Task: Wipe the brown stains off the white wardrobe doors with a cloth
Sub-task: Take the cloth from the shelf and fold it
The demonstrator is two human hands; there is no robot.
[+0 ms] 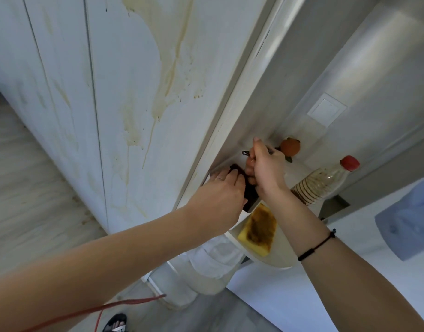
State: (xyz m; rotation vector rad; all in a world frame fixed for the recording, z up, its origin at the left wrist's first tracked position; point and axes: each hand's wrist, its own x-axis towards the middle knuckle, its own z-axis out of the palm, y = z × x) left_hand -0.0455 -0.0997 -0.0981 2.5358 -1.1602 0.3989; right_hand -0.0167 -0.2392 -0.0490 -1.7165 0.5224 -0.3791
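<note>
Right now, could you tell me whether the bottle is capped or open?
Capped: a red cap sits on the bottle.

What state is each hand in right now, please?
Left hand: holds a dark object.
Right hand: fingers curled round a thin dark item.

Right of the wardrobe doors [124,92]: two hands (left hand [218,197], right hand [266,168]), one dark cloth [251,196], one sponge [260,227], one bottle [323,180], one orange [290,147].
</note>
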